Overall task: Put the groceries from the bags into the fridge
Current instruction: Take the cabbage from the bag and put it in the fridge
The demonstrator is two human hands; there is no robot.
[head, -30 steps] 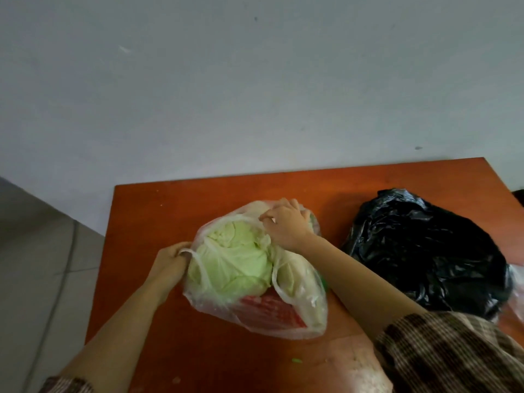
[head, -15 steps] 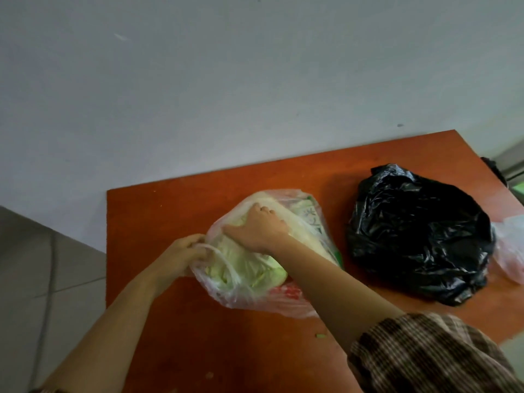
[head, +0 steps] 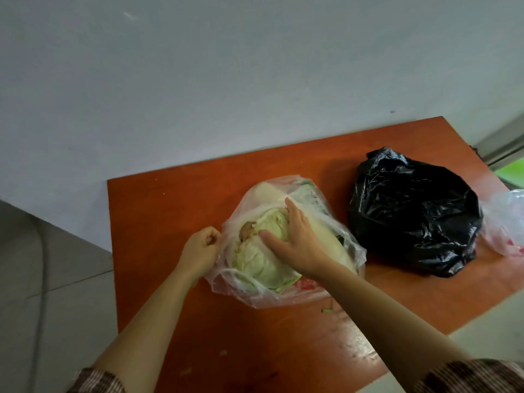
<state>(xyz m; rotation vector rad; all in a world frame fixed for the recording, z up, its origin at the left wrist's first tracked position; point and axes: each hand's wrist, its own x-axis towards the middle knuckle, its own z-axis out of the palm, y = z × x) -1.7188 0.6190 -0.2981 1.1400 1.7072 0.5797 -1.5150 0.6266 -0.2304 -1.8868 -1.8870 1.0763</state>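
You face a plain pale wall (head: pixel 226 80) and, below it, a smooth orange-brown table (head: pixel 170 211) with grey floor tiles (head: pixel 42 293) to its left. A crumpled, glossy black bag (head: pixel 411 219) sits just right of your work, and a second thin bag (head: pixel 504 222) shows at the right edge. Small green scraps (head: pixel 326 310) lie near your right forearm. The round, pale green cabbage (head: pixel 261 259) lies inside the thin, wrinkled clear bag (head: pixel 255 296) at the table's middle, beside a long white vegetable (head: pixel 266 192). Your left hand (head: pixel 200 251) pinches the bag's left rim with curled fingers. Your right hand (head: pixel 297 239) reaches into the mouth and cups the cabbage, thumb spread across its top, fingers curving down its far side. Both checked sleeves (head: pixel 467 375) are pushed up.
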